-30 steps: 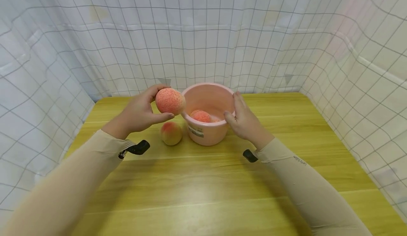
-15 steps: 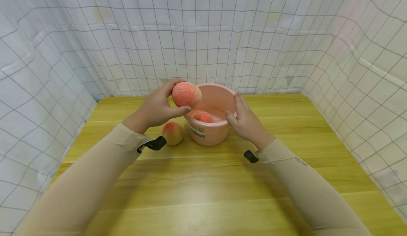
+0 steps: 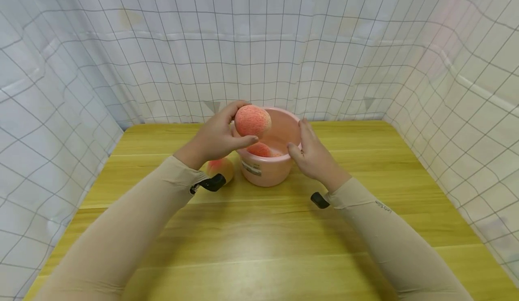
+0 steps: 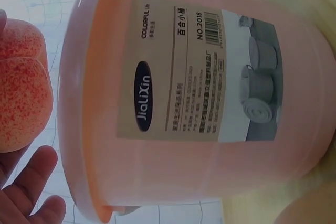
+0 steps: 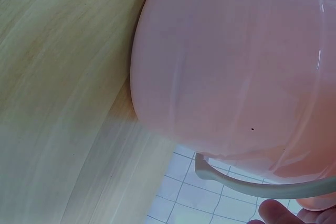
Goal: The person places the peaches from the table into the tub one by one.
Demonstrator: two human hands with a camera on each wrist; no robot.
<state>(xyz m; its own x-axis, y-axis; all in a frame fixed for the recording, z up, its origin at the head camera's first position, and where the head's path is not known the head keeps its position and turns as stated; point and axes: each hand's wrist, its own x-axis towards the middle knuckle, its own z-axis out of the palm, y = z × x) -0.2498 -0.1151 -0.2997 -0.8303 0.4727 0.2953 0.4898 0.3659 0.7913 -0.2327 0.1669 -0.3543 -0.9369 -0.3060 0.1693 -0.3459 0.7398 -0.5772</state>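
My left hand [image 3: 216, 134] holds a peach [image 3: 252, 120], speckled pink and cream, between thumb and fingers above the left rim of a pink bucket [image 3: 269, 175]. In the left wrist view that peach [image 4: 23, 87] appears beside the rim, with fingertips under it. My right hand [image 3: 314, 157] grips the bucket's right rim, thumb at the near edge. Inside the bucket lies a peach [image 3: 259, 149], with part of another pale one beside it. A further peach [image 3: 226, 168] rests on the table left of the bucket, partly hidden by my left wrist.
The bucket stands upright on a yellow wood-grain table [image 3: 259, 238]. A printed label [image 4: 199, 72] is on its side, and a grey handle [image 5: 262, 188] hangs at its rim. White grid-patterned curtains [image 3: 259, 44] surround the table at the back and sides.
My left hand has carried the peach rightward, from beside the bucket to above its left rim. The left wrist now covers part of the table peach. My right hand stays on the rim.
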